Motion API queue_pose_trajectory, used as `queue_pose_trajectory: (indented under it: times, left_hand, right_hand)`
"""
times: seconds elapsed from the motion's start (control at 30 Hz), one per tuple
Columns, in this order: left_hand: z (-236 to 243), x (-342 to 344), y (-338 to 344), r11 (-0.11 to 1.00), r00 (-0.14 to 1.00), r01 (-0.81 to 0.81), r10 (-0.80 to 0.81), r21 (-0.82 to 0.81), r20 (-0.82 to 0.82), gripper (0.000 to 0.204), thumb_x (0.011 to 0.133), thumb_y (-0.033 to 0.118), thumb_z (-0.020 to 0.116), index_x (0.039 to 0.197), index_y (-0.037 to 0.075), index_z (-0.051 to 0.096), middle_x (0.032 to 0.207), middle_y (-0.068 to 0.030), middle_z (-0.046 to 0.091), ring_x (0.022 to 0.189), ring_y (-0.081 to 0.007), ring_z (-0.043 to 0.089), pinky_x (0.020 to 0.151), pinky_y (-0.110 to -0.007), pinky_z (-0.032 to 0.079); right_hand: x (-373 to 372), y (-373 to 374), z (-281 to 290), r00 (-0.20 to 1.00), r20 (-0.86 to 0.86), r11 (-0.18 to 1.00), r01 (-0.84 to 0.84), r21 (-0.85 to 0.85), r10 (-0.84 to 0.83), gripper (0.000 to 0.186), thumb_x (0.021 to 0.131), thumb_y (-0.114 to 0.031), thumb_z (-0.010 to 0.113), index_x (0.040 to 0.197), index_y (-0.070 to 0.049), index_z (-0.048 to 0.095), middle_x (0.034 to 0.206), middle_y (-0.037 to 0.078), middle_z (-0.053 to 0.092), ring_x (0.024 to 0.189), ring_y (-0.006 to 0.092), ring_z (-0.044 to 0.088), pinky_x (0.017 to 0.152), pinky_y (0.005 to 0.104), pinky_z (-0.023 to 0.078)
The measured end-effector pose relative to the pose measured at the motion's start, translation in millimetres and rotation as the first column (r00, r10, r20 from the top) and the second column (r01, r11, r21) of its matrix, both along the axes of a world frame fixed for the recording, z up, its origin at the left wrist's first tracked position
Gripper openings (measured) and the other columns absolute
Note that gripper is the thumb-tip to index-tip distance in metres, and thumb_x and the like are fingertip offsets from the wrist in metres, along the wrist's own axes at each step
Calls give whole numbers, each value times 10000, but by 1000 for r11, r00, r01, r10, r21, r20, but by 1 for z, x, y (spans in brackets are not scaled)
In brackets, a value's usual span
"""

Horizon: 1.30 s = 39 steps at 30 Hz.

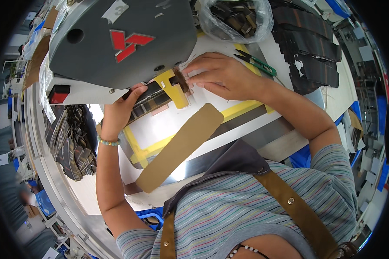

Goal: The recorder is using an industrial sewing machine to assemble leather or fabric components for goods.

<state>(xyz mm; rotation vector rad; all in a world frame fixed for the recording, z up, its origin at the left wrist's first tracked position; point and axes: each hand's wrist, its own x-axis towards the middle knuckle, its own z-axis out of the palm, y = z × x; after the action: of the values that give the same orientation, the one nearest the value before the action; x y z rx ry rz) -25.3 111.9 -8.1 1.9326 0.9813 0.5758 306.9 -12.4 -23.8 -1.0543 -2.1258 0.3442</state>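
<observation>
My left hand (127, 103) is closed on a dark striped fabric piece (153, 103), thumb on top, close to the head of a grey sewing machine (129, 43). The piece runs slantwise up to a yellow guard (173, 90) under the machine head. My right hand (224, 75) is on the other side of this guard, its fingers extended and slightly bent, tips beside the work area. No held thing shows in it. What the fingertips touch is partly hidden. A brown cardboard strip (181, 146) lies slanted on the worktop in front of the guard.
Striped fabric pieces hang in a bunch (75, 142) at the left; more dark fabric pieces (309, 45) lie at the right. A clear plastic bag (237, 19) of fabric scraps stands behind. Green-handled thread snips (259, 64) lie beyond my right hand. Yellow tape (242, 108) borders the white worktop.
</observation>
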Motion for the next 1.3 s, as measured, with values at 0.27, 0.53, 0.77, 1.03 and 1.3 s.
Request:
queue_pose_trajectory:
  times: [0.27,0.53,0.77,1.03,1.3]
  left_hand:
    - [-1,27,-27,927,948,-68,175,368,-267,183,972,118,825,1056,-39,786,861,-131,792,767,-244,735,779,-328,576]
    - [10,22,-72,668,908,359,-87,652,-411,437,913,156,810,1309,-11,734,1405,-149,712,1282,-363,655,1046,-465,533]
    - [5,17,-82,694,863,389,-44,606,-504,569,936,215,786,1450,-4,672,1537,-141,642,1410,-380,570,1144,-491,462]
    - [6,21,-84,707,879,360,-38,609,-476,563,923,165,805,1435,-23,665,1521,-155,635,1394,-390,580,1165,-483,471]
    - [0,17,-83,755,927,269,-35,598,-373,547,901,82,826,1404,-43,650,1435,-206,647,1333,-396,635,1116,-455,531]
  right_hand:
    - [-4,-1,-3,966,254,994,-62,86,38,301,985,-225,741,1274,-170,798,1471,68,683,1367,249,605,1227,488,422]
    - [-3,-3,-6,927,375,996,-48,77,16,282,1017,-262,715,1256,-122,767,1556,34,639,1484,225,535,1267,493,402]
    - [-6,-7,0,941,337,998,-15,54,-4,315,968,-252,768,1260,-133,766,1537,54,647,1441,224,571,1231,482,448]
    - [-6,-7,0,923,384,993,-9,117,-37,328,954,-245,779,1263,-133,766,1491,45,683,1408,220,604,1217,477,463]
    - [-4,-4,-2,929,369,995,-29,100,-10,339,937,-239,787,1257,-129,768,1481,37,683,1396,222,608,1215,462,465]
